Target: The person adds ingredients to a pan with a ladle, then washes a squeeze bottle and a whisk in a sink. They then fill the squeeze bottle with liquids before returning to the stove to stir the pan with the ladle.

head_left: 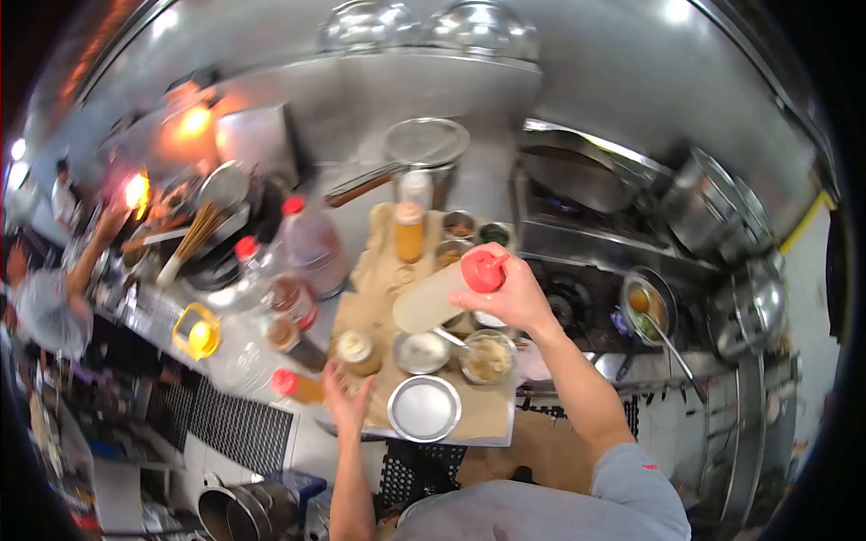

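My right hand (516, 296) grips a squeeze bottle (428, 300) near its red cap. The bottle lies tilted in the air, its pale, cloudy body pointing left over the small containers. My left hand (347, 397) is open, fingers apart, at the near left of the paper-covered board (487, 415). Just above it stands a jar (358, 352) with a pale top, and to its left is a red-capped bottle (298, 386) with amber content. In front of me sit a bare metal bowl (424, 408), a bowl of white contents (422, 352) and a tub of beige paste (488, 357) with a spoon.
An orange squeeze bottle (409, 234) and small tubs stand farther back. Big red-capped jugs (309, 248) line the left side. On the right stove, a pan (649, 307) holds food and a ladle over a blue flame. A person (56, 311) works near flames at far left.
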Demonstrator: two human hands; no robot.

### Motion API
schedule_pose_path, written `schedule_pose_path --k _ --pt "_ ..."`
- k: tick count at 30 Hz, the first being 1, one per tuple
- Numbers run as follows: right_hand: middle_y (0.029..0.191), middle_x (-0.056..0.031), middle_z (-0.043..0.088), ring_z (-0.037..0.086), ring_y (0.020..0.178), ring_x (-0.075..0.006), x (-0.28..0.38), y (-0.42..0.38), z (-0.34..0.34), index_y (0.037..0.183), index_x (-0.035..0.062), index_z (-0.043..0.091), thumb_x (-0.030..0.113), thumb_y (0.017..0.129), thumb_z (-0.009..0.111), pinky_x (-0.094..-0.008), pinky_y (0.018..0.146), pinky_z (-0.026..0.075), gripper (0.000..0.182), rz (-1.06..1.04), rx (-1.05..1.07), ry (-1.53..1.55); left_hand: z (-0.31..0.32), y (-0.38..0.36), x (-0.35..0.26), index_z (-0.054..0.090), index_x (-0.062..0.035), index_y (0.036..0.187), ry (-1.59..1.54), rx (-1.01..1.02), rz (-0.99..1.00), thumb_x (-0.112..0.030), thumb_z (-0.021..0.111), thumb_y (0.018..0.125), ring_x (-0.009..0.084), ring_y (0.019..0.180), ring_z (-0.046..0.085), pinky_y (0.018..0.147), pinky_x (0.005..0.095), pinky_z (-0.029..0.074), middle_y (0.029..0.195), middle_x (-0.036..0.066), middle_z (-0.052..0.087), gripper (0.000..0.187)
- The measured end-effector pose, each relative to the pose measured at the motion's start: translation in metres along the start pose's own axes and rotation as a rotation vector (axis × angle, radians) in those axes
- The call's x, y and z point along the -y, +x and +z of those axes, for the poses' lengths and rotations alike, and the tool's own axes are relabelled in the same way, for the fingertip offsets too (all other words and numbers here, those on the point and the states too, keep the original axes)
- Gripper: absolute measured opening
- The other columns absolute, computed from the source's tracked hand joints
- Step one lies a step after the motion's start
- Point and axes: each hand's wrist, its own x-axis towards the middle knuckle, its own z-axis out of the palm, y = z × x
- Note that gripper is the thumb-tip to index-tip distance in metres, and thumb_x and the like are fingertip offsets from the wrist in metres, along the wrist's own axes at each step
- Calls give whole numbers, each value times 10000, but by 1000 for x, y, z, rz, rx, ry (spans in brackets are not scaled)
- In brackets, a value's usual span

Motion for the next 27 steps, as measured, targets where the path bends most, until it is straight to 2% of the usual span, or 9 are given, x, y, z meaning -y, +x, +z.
schedule_pose_path --k 5,10,13,17,19,20,23,25,27 --pt "851 -69 653 620 791 -130 10 -101 -139 955 38 574 262 599 834 -275 766 487 494 -13 -96 -10 -1 -103 -103 460 -10 1160 -284 -31 -47 12 583 819 138 854 537 709 241 453 1057 79 530 363" --pt "852 -50 651 618 786 -113 -6 -243 -257 969 25 570 226 624 828 -267 748 492 475 62 -227 -4 97 -219 -187 556 19 939 -303 493 147 65 601 777 143 825 579 722 254 504 951 96 570 174" --pt "856 -39 643 609 785 -108 -17 -341 -321 975 21 567 220 635 822 -264 753 488 470 147 -393 -14 161 -295 -232 538 4 998 -286 895 280 40 584 822 132 836 592 737 246 485 946 77 577 185" --pt "870 -31 627 595 815 -106 -29 -474 -385 999 23 559 198 644 817 -268 783 476 472 171 -696 50 235 -394 -267 512 -13 1084 -409 1350 189 -7 581 848 157 846 604 739 252 491 1006 87 569 246" --pt "909 -45 640 599 855 -119 -22 -534 -413 1023 27 547 185 643 816 -271 814 466 492 229 -808 -5 266 -438 -296 487 -19 1151 -582 1716 -198 -40 558 872 167 876 608 737 269 499 1047 96 586 288" --pt "928 -53 646 602 868 -126 -17 -559 -425 1032 28 543 183 642 816 -274 821 465 501 195 -847 -60 282 -456 -301 433 -22 1216 -503 1864 -154 -54 521 898 185 889 612 737 276 503 1099 115 577 332" --pt "975 -86 658 638 872 -177 -7 -626 -448 1064 37 531 185 630 824 -282 806 483 545 266 -1003 -78 326 -516 -326 420 -24 1239 -392 2136 -214 -58 515 903 204 907 615 745 289 508 1118 130 570 351" --pt "962 -106 655 660 829 -229 -17 -661 -464 1079 43 530 214 616 832 -294 750 509 579 282 -1029 -484 356 -555 -337 341 -57 1315 -372 2268 -231 -114 472 936 238 934 618 772 314 516 1165 150 541 405" --pt "961 -113 649 661 802 -266 -29 -687 -480 1084 54 540 274 622 822 -309 702 526 584 338 -1064 -620 387 -591 -356 249 -104 1374 -270 2323 -578 -182 416 965 267 952 616 796 344 520 1210 165 506 449"
